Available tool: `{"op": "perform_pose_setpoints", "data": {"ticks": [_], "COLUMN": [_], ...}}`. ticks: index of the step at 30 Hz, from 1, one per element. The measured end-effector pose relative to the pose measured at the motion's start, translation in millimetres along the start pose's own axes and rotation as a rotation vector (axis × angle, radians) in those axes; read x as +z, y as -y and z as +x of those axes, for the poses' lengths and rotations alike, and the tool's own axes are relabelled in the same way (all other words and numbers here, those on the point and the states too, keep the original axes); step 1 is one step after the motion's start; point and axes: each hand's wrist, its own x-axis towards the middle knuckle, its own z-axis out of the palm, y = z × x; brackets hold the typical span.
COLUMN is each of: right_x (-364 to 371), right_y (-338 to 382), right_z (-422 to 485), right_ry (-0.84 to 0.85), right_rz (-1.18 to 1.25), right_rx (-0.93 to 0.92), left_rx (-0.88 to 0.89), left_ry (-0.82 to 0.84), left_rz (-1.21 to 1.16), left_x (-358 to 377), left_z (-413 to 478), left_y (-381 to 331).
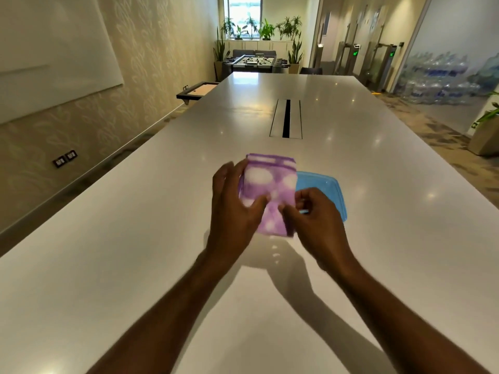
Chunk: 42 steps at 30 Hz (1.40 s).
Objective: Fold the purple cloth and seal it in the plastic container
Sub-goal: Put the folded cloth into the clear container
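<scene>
Left hand and right hand pinch the folded purple cloth above the table; a loosened grip may unfold it short of the blue container.

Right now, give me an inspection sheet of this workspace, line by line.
Surface: long white glossy table with a slotted cable hatch down its middle.
Job's things: purple cloth, folded to a small rectangle, held above the table; blue plastic container lying on the table behind the right hand, whether it is base or lid cannot be told.
Clutter: nothing seen on the table.
Grips: left hand and right hand both pinch the cloth.
Cables: nothing seen.
Surroundings: whiteboard on the left wall, foosball table and potted plants at the far end, stacked water bottles on the right.
</scene>
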Motion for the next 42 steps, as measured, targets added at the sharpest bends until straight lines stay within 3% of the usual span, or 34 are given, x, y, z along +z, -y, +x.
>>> {"op": "perform_pose_setpoints", "data": {"ticks": [3, 12, 18, 26, 33, 38, 42], "right_x": [8.7, 51.8, 75.0, 89.0, 95.7, 90.8, 62.4], "right_y": [1.4, -25.0, -40.3, -49.7, -49.2, -44.3, -40.4], "right_z": [50.1, 126.7, 146.7, 157.4, 155.2, 152.9, 145.4], "right_ry": [-0.024, 0.186, 0.367, 0.424, 0.534, 0.411, 0.099], "right_rz": [-0.188, -0.616, -0.773, -0.989, -1.117, -1.046, -0.782], "right_rx": [-0.026, 0.001, 0.045, -0.098, -0.135, -0.208, -0.212], "left_rx": [-0.033, -0.031, -0.017, 0.01, -0.099, -0.156, -0.118], "left_ry": [0.067, 0.345, 0.459, 0.589, 0.791, 0.901, 0.853], "left_rz": [0.09, 0.393, 0.524, 0.668, 0.766, 0.675, 0.648], "left_x": [22.1, 69.8, 76.0, 88.0, 91.7, 89.2, 85.4], "left_z": [47.5, 99.8, 104.2, 106.7, 110.4, 116.7, 123.9], "left_y": [3.6, 60.6, 82.2, 92.1, 101.2, 90.7, 79.2]}}
